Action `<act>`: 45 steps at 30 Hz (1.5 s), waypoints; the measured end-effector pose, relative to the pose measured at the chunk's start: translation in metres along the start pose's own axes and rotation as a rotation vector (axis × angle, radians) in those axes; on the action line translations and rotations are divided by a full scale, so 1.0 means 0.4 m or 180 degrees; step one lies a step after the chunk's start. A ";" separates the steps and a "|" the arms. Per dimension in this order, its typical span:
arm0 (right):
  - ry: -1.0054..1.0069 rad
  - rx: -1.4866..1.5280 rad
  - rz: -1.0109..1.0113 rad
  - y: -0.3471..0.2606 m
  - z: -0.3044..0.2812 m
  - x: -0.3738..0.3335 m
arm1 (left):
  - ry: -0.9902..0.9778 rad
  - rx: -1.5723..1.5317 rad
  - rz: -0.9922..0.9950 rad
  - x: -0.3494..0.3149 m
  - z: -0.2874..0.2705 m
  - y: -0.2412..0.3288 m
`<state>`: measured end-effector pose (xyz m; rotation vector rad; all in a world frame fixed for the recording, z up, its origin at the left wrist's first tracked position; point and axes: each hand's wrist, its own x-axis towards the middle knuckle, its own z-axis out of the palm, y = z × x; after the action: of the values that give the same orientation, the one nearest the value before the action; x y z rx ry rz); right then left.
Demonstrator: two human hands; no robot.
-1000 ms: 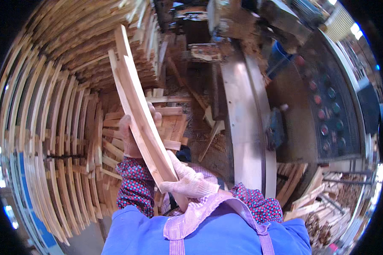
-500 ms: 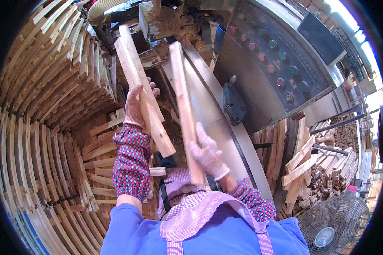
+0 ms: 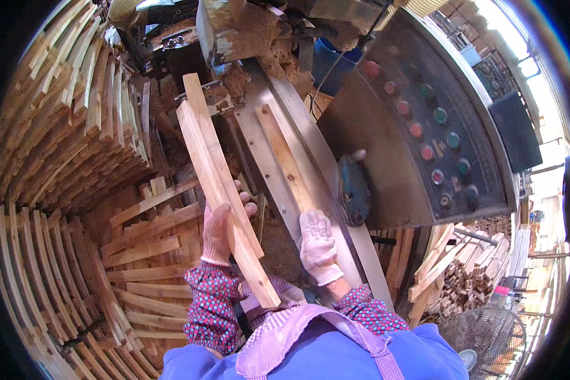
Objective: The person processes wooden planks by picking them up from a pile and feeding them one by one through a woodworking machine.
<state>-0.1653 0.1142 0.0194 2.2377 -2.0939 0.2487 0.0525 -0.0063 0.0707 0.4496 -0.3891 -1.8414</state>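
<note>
My left hand [image 3: 216,234], in a light knit glove, is closed around two pale wooden strips. The front strip [image 3: 204,158] slants down toward my apron, and the back strip [image 3: 199,98] lies alongside it. A third strip, the wooden strip [image 3: 285,161] with a dark knot, lies along the metal machine bed [image 3: 313,177]. On its near end rests my gloved right hand [image 3: 320,247], fingers bent and close together. That hand covers the strip's near end.
A control panel [image 3: 424,126] with red and green buttons stands at the right. Beside the bed is a blue metal fitting [image 3: 354,190]. Stacked strips [image 3: 57,120] line the left, with loose strips [image 3: 152,275] below. A fan [image 3: 484,335] stands at lower right.
The right strip has gone from raised in my right hand to lying on the bed, and that hand has shifted to its near end. My left hand, with two strips, has come lower.
</note>
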 end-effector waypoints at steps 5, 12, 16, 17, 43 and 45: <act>0.0365 -0.0474 -0.0207 0.071 0.087 0.389 | 0.0130 -0.0077 -0.0007 0.023 -0.012 0.028; 0.1186 -0.0097 -0.0573 0.124 0.151 0.879 | 0.0055 -0.0132 0.0015 0.041 -0.025 0.014; -0.0413 0.3575 0.0187 -0.100 0.034 0.596 | 0.0513 0.0826 0.0884 -0.009 -0.183 -0.020; -0.1250 0.4615 0.0561 -0.114 0.013 0.481 | 0.0363 0.1913 0.1462 -0.015 -0.217 -0.053; 0.0983 -0.0266 -0.0402 0.029 0.103 0.778 | 0.1570 -0.0084 0.0543 0.061 -0.155 0.040; 0.0141 0.0200 0.0169 0.008 0.082 0.789 | 0.1657 -0.0236 0.0791 0.088 -0.161 0.065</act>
<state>-0.1469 -0.2021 0.0386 2.1909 -2.1542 0.3686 0.0956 -0.0504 0.0230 0.7682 -0.0174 -1.4279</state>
